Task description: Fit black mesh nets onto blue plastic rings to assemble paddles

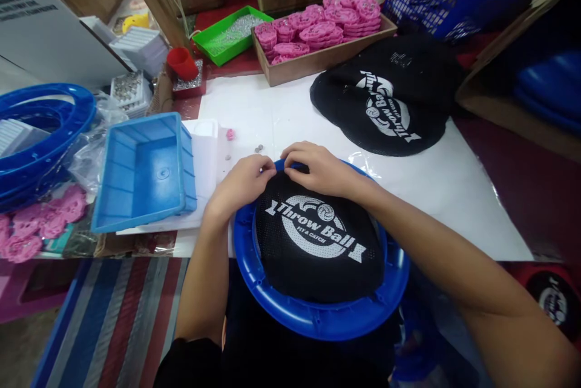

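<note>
Hands at work near the near edge of a white-covered worktable [272, 97]: the left hand [245, 182] and right hand [318, 171] are closed on the far rim of a blue ring [313, 324], where the edge of a black mesh [318, 279] marked "Throw Ball" meets it. Whether the fingertips pinch mesh, plastic or both cannot be told. The ring overhangs the table's near edge, the mesh spread across its opening, lettering up. Fitting looks partly done: the mesh is in place, but its join at the far rim appears unsettled, and no second ring covers the near rim. Loose mesh pieces [408, 115] lie toward the table's far right corner, apparently unfitted. A blue bin [187, 176] sits by the near left corner; pink pieces [320, 32] fill a cardboard tray [327, 61] along the far edge, beside a green tray [218, 60] of small silvery parts [240, 29].
</note>
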Demonstrator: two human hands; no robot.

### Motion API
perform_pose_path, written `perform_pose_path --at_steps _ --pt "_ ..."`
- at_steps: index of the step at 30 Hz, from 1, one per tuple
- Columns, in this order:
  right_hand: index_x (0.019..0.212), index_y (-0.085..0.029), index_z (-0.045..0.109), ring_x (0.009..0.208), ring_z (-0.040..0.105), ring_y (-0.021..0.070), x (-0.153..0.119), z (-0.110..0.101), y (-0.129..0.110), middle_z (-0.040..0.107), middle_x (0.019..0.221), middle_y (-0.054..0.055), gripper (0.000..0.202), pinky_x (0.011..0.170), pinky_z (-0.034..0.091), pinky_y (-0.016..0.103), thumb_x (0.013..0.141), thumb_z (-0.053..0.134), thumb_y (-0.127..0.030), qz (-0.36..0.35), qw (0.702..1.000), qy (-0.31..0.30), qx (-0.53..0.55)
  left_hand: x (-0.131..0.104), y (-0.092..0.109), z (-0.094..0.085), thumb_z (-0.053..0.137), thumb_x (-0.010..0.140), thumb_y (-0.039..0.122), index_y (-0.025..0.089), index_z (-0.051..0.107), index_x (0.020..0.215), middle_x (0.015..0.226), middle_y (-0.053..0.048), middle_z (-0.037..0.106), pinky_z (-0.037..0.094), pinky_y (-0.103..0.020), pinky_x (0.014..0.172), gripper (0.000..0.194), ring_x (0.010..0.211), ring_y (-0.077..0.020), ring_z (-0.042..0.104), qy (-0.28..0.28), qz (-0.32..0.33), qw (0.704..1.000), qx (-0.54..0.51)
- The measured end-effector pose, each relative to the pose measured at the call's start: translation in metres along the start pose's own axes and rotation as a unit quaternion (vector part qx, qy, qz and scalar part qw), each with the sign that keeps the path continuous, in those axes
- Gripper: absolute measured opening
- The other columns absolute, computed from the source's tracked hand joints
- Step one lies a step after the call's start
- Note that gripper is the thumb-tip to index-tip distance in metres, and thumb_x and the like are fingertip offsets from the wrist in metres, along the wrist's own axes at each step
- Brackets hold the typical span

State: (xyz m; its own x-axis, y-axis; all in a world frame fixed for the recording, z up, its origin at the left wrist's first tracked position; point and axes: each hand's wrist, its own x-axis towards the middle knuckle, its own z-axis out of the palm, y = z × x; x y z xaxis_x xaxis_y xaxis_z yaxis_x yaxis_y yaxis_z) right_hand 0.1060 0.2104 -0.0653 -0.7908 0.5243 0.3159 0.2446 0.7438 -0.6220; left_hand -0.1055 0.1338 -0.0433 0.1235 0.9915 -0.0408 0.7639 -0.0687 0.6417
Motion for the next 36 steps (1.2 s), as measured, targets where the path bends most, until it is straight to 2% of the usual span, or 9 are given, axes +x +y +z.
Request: perform_pose_path --at_steps 9,15,26,31,36 --pt "0.089 -0.021 0.072 0.106 0.073 0.0271 0.000 -0.002 0.000 0.078 0.112 0.010 0.013 0.099 0.056 0.044 0.094 0.062 -0.015 -0.005 1.000 0.014 0.023 0.003 0.001 -0.002 0.061 0.094 0.018 0.020 0.073 0.087 0.090 -0.004 0.075 0.051 -0.036 0.084 0.015 0.084 -0.0202 0.065 -0.016 -0.011 1.000 -0.015" --pt "0.093 -0.021 0.074 0.102 0.074 0.0262 -0.001 -0.006 0.000 0.080 0.110 0.009 0.015 0.094 0.056 0.041 0.098 0.061 -0.016 0.007 1.000 0.012 0.018 0.003 0.003 -0.003 0.060 0.095 0.018 0.019 0.074 0.088 0.088 -0.004 0.075 0.052 -0.036 0.084 0.015 0.084 -0.0203 0.065 -0.022 -0.024 0.999 -0.017" --pt "0.095 -0.015 0.072 0.110 0.067 0.0284 0.009 -0.014 -0.009 0.070 0.118 0.016 0.027 0.102 0.054 0.043 0.102 0.047 -0.010 0.043 0.995 -0.081 -0.034 0.001 0.009 -0.006 0.060 0.095 0.021 0.019 0.075 0.088 0.091 -0.005 0.077 0.051 -0.034 0.084 0.016 0.085 -0.0199 0.066 -0.027 -0.031 0.999 0.000" --pt "0.098 -0.012 0.073 0.110 0.064 0.0299 0.010 -0.011 -0.009 0.068 0.118 0.019 0.026 0.103 0.053 0.044 0.104 0.047 -0.010 0.059 0.991 -0.100 -0.066 0.002 0.010 -0.008 0.059 0.096 0.022 0.019 0.073 0.088 0.089 -0.004 0.075 0.050 -0.034 0.084 0.017 0.084 -0.0190 0.065 -0.042 -0.033 0.999 -0.009" --pt "0.094 -0.014 0.073 0.109 0.064 0.0284 0.010 -0.015 -0.007 0.068 0.117 0.016 0.025 0.102 0.052 0.042 0.104 0.050 -0.010 0.066 0.991 -0.101 -0.066 0.002 0.009 -0.007 0.058 0.097 0.022 0.019 0.072 0.089 0.090 -0.004 0.075 0.050 -0.035 0.085 0.017 0.084 -0.0188 0.064 -0.042 -0.032 0.999 -0.001"
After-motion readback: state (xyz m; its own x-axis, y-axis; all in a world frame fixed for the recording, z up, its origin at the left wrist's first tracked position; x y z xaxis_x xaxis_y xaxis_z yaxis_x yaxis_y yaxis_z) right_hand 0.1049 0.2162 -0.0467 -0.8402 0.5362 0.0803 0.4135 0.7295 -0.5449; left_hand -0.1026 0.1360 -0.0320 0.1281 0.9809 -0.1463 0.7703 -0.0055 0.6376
